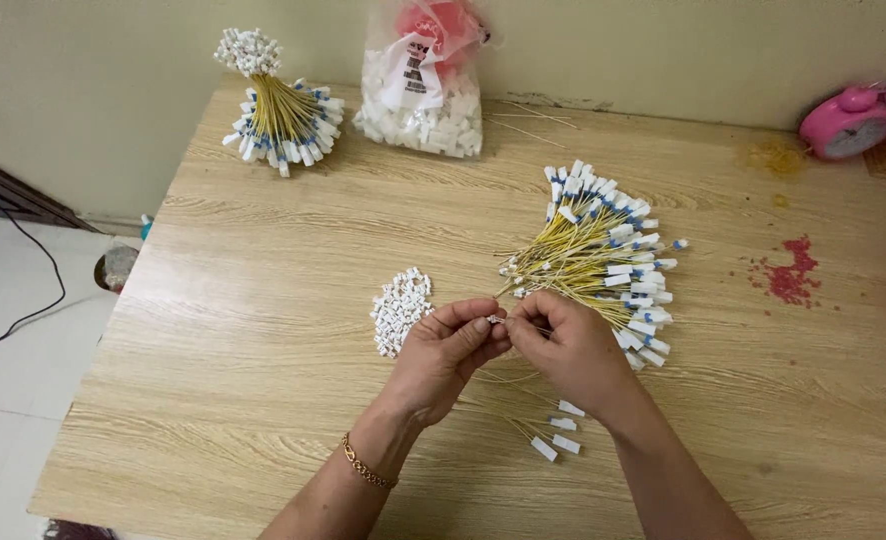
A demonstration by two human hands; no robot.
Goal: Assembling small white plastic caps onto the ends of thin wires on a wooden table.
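At the table's far edge, clear bag [423, 95] of white caps; both hands, left hand [446, 352] and right hand [570, 345], pinching one small cap [496, 319].

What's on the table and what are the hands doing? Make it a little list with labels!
left hand: pinches a small white cap at its fingertips
right hand: fingertips meet the left's at the cap
beside left hand: pile of white caps
beside right hand: loose fan of yellow wires
under wrists: a few wires with white ends
far left: tied wire bundle
far middle: bag of white pieces
far right: pink clock
table: light wood
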